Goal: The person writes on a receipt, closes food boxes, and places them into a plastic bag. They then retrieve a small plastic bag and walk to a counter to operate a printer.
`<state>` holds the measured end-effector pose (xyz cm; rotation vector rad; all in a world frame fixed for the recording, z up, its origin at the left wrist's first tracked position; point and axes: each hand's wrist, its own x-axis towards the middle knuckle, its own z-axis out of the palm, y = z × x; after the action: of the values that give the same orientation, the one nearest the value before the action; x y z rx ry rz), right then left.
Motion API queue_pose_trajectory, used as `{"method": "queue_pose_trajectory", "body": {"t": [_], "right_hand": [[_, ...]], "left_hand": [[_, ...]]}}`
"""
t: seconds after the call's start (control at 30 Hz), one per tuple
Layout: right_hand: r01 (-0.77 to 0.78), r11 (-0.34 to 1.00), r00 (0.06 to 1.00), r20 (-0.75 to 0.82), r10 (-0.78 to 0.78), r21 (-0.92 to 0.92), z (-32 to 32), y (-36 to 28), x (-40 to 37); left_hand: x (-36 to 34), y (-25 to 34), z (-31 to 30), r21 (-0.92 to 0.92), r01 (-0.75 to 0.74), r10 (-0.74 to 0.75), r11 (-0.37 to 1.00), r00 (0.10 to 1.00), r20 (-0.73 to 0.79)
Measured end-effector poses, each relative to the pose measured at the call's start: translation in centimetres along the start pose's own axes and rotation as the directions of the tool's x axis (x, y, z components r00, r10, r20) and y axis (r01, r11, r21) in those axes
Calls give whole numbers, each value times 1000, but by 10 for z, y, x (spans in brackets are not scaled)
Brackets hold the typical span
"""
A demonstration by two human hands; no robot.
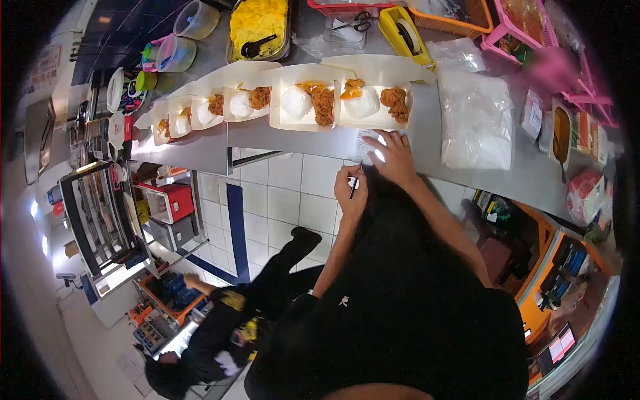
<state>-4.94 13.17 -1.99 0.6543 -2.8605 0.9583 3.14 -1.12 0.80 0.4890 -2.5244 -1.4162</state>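
Note:
My left hand [351,192] is closed around a dark pen [354,185], its tip at the counter's front edge by a small printed white paper slip [365,148]. My right hand [395,159] lies over the slip with its fingers spread, pressing it to the counter. Just beyond it stands an open paper food box [345,120] with a white rice mound [362,104], a fried chicken piece [395,105] and an orange sauce packet [353,89]. Several similar open boxes run in a row to the left, also with rice and chicken.
On the metal counter [417,143] are a tray of yellow food [260,27] with a black spoon, a yellow tape dispenser [403,37], scissors [360,21] and a stack of clear plastic bags [475,123]. A co-worker in black [220,333] crouches at lower left near an orange crate [175,297].

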Motion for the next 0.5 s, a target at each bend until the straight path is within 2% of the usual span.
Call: {"method": "queue_pose_trajectory", "body": {"t": [0.1,0.17,0.2,0.23,0.3,0.33,0.4,0.47,0.5], "right_hand": [[29,1000,1000,-2,-29,-12,-3,-1,-1],[14,998,1000,8,-14,55,-9,-2,0],[15,998,1000,26,-17,68,-14,-4,0],[56,995,998,25,-58,81,-16,-4,-1],[45,992,999,6,-46,121,-20,-3,-2],[74,990,997,-7,-74,123,-21,-2,-3],[-4,973,1000,7,2,232,-24,2,-9],[-37,973,999,5,37,228,-30,1,-9],[-83,967,997,19,80,243,-33,0,-12]], "left_hand": [[10,1,-8,-47,2,-6,999,995,-99],[23,-7,-19,-266,71,-138,961,961,-239],[30,-18,-32,-173,152,-190,973,955,-226],[38,-21,-47,-172,143,-186,975,946,-267],[60,-24,-76,-79,289,-300,954,927,-224],[74,-16,-90,-5,218,-211,976,937,-279],[117,-4,-115,25,103,-87,994,929,-359],[176,40,-141,161,-171,223,972,889,-400],[210,56,-154,319,-327,425,889,848,-317]]}}
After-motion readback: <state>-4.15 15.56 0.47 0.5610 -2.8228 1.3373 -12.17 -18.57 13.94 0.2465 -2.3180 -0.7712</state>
